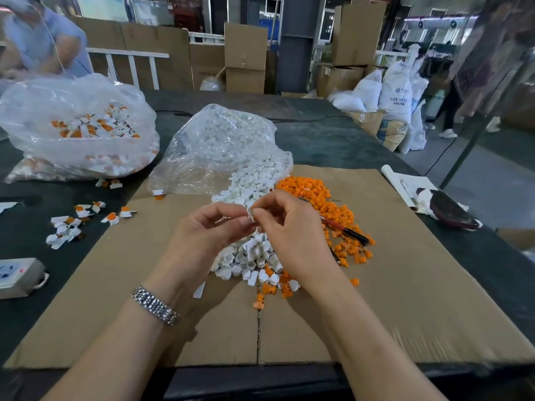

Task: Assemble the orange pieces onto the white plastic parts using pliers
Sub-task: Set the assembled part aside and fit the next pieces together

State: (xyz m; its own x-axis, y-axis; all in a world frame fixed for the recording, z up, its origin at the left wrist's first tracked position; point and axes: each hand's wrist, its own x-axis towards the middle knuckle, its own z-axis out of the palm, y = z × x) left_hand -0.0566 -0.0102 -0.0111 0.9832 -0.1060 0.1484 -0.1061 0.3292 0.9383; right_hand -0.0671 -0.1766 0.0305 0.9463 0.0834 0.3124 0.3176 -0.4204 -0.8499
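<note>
Two bare forearms reach over a cardboard sheet (405, 285). Left hand (202, 230) and right hand (286, 227) both pinch one small white plastic part (251, 217) above the white pile (249, 256). It looks light, stiff, best held by its edges. Orange pieces (327, 206) lie right of the pile; pliers (344, 228) rest there, jaws hidden behind the right hand.
</note>
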